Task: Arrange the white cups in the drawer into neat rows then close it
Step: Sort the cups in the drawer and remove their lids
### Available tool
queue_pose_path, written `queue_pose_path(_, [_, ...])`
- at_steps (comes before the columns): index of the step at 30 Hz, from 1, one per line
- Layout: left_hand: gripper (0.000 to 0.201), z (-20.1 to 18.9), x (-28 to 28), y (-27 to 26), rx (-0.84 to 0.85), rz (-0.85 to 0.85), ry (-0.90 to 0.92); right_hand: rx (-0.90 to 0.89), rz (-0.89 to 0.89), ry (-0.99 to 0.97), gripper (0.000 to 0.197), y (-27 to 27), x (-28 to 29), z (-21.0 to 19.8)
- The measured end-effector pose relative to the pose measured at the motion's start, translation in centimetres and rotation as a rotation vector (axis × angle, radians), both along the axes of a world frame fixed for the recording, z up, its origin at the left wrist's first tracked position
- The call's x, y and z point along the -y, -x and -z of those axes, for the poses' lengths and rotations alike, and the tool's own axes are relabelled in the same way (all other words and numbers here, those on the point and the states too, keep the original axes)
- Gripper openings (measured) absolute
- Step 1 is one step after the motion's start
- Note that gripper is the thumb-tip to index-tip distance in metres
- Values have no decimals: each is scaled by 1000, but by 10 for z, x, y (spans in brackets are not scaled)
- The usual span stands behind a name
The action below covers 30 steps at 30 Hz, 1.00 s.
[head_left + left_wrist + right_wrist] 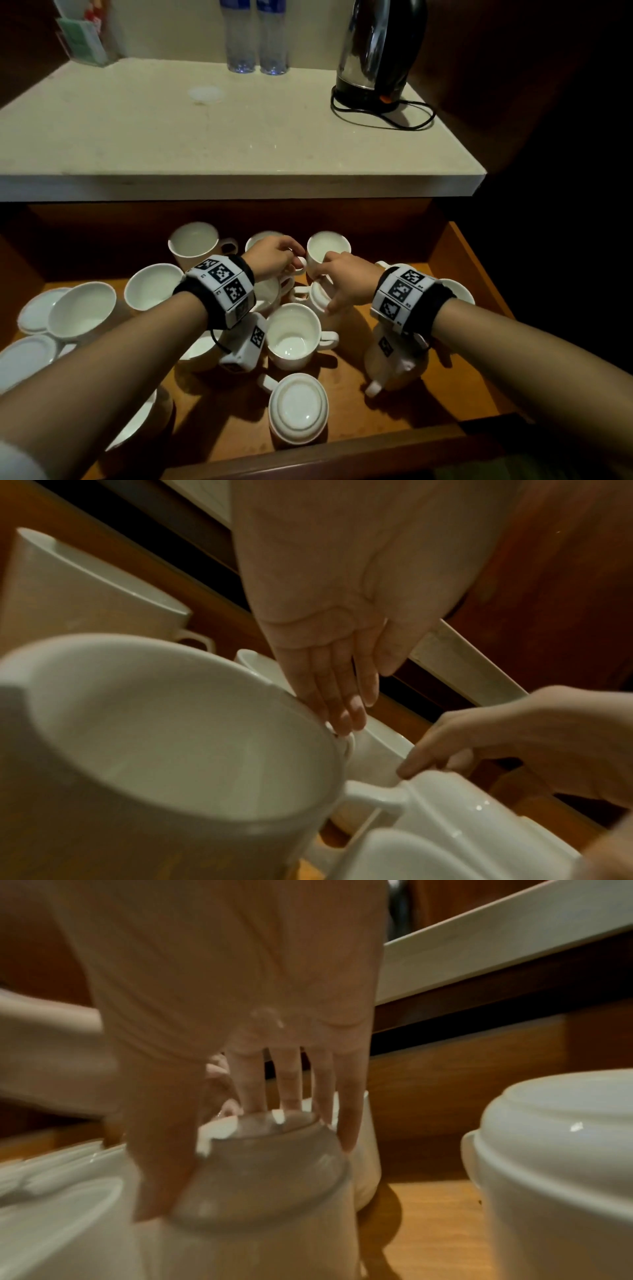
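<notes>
I look down into an open brown wooden drawer (pixel 455 253) scattered with white ceramic cups (pixel 294 334), some upright, some upside down. My left hand (pixel 274 255) pinches the handle of an upright white cup (pixel 327 250) at the drawer's back. My right hand (pixel 342 277) grips an upside-down white cup (pixel 267 1164) just in front. Sorting is underway; next I'd lift and align them.

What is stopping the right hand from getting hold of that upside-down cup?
Nothing visible. The right hand already rests on the upside-down cup, thumb and fingers spread round its base. Other cups crowd close beside it in the drawer.
</notes>
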State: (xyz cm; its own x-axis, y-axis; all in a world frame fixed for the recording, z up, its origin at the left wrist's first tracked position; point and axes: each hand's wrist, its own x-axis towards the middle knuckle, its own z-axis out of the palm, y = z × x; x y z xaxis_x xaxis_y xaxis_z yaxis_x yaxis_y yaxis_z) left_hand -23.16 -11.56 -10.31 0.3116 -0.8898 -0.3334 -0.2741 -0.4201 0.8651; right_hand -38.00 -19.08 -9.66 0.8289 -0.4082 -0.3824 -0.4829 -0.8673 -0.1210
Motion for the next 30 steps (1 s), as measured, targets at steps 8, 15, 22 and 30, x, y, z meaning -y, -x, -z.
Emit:
queue_pose_path(8, [47,-17,-3,0,117,137,-46,217,244,-307,64,24,32,-40])
queue_pose_path(15, [78,-34,4,6,59,217,-128,706,530,-746,43,50,49,-53])
queue_pose_path(22, [80,-35,7,13,-189,114,28,893,628,-953,40,58,46,-51])
queue_pose_path(30, [89,-37,5,7,28,186,77,638,507,-695,36,62,48,-41])
